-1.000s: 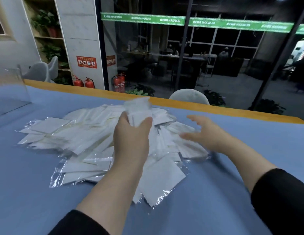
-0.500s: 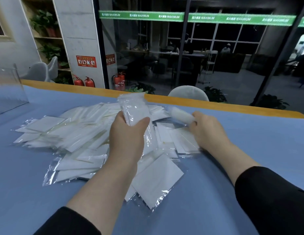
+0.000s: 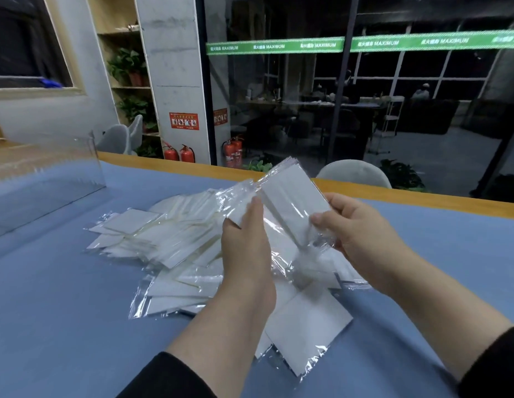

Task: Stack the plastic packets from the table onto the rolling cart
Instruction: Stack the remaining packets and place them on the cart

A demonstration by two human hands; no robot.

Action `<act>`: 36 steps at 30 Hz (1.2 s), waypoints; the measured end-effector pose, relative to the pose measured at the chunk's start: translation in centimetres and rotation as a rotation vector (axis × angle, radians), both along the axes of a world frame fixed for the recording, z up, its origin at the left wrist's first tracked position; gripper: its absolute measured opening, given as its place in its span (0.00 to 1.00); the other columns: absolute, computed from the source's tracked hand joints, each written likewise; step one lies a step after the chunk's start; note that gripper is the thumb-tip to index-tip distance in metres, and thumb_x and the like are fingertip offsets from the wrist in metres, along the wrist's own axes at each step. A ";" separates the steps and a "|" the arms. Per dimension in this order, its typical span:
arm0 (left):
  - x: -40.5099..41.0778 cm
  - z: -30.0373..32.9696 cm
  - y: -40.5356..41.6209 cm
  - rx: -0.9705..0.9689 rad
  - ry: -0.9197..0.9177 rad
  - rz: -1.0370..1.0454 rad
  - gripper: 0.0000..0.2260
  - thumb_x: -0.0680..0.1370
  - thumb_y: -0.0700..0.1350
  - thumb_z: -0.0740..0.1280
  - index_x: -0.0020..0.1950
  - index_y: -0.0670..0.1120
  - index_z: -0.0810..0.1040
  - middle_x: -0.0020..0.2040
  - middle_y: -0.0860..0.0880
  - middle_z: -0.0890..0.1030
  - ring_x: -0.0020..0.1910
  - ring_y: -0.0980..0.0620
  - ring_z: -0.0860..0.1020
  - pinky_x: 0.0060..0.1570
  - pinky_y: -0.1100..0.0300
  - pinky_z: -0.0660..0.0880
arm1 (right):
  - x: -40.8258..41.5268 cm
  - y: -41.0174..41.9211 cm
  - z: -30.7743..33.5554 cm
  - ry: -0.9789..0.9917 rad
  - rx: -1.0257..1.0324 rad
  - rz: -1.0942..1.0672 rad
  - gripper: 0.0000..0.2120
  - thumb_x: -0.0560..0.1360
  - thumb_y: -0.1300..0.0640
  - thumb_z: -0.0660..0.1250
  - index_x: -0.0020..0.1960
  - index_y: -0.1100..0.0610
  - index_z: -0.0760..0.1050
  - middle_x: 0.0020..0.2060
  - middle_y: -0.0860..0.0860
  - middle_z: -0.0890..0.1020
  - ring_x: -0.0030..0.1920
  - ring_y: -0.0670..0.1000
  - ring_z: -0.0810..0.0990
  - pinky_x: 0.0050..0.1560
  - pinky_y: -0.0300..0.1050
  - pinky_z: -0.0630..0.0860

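Note:
A loose heap of clear plastic packets with white inserts (image 3: 175, 242) lies on the blue table (image 3: 63, 326). My left hand (image 3: 247, 248) holds a small bunch of packets (image 3: 238, 202) raised above the heap. My right hand (image 3: 356, 231) pinches another white packet (image 3: 293, 208) by its lower end, tilted up and touching the left hand's bunch. No rolling cart is in view.
A clear acrylic panel (image 3: 46, 173) stands on the table at the far left. The table's wooden far edge (image 3: 422, 196) runs across, with a pale chair back (image 3: 353, 173) behind it. Glass walls and fire extinguishers (image 3: 178, 153) lie beyond.
My right hand picked a packet off the heap and lifted it toward the left hand's bunch. Both hands rose above the heap and the camera tilted upward.

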State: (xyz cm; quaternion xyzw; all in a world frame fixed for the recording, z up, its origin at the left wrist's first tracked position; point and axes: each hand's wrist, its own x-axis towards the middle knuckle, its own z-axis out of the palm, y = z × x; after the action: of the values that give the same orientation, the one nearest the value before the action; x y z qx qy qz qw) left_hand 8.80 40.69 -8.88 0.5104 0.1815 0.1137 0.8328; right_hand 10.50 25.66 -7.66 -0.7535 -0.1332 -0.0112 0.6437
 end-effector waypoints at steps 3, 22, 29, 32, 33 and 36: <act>-0.2 0.0 -0.2 -0.022 -0.027 -0.058 0.38 0.59 0.73 0.75 0.62 0.54 0.77 0.56 0.50 0.85 0.56 0.44 0.83 0.59 0.39 0.78 | -0.8 1.0 0.0 -0.080 -0.234 -0.006 0.13 0.80 0.62 0.65 0.54 0.46 0.83 0.45 0.52 0.85 0.43 0.47 0.81 0.49 0.43 0.76; -7.4 0.8 -6.6 0.355 -0.375 -0.357 0.24 0.75 0.73 0.57 0.55 0.58 0.79 0.53 0.56 0.84 0.55 0.59 0.81 0.56 0.57 0.76 | -14.4 -10.8 0.8 -0.278 -0.690 -0.260 0.23 0.71 0.62 0.75 0.56 0.37 0.76 0.51 0.35 0.79 0.53 0.38 0.77 0.50 0.28 0.70; -7.9 -2.4 -9.1 0.816 -0.362 -0.552 0.07 0.83 0.50 0.64 0.50 0.53 0.80 0.45 0.56 0.83 0.47 0.59 0.78 0.48 0.62 0.73 | -15.1 -12.2 -3.8 -0.161 -0.592 -0.252 0.25 0.71 0.59 0.76 0.62 0.40 0.72 0.55 0.35 0.77 0.56 0.38 0.76 0.52 0.27 0.69; -8.3 -1.8 -8.8 0.837 -0.381 -0.631 0.07 0.82 0.54 0.65 0.51 0.53 0.80 0.47 0.57 0.82 0.47 0.60 0.77 0.49 0.62 0.72 | -15.2 -12.1 -3.8 -0.146 -0.545 -0.266 0.21 0.73 0.63 0.73 0.56 0.41 0.75 0.49 0.37 0.81 0.49 0.41 0.79 0.48 0.30 0.72; -8.3 -1.5 -8.4 0.872 -0.383 -0.693 0.07 0.81 0.56 0.66 0.55 0.55 0.79 0.51 0.58 0.81 0.50 0.61 0.77 0.50 0.63 0.71 | -15.2 -12.2 -3.9 -0.152 -0.523 -0.275 0.20 0.73 0.65 0.73 0.54 0.42 0.76 0.48 0.38 0.82 0.47 0.42 0.80 0.47 0.31 0.73; -8.0 -0.3 -6.8 1.268 -0.447 -0.852 0.21 0.75 0.58 0.74 0.65 0.58 0.74 0.59 0.60 0.77 0.57 0.60 0.75 0.57 0.63 0.71 | -15.2 -12.2 -3.3 -0.181 -0.458 -0.309 0.19 0.72 0.67 0.73 0.51 0.44 0.78 0.44 0.41 0.83 0.45 0.44 0.81 0.45 0.34 0.75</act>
State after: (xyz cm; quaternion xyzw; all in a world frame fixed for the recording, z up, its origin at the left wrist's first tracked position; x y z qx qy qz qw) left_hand 0.77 33.93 -9.19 0.8776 -0.3002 -0.0332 0.3723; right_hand -4.69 13.44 -10.92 -0.8865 -0.0728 -0.1462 0.4329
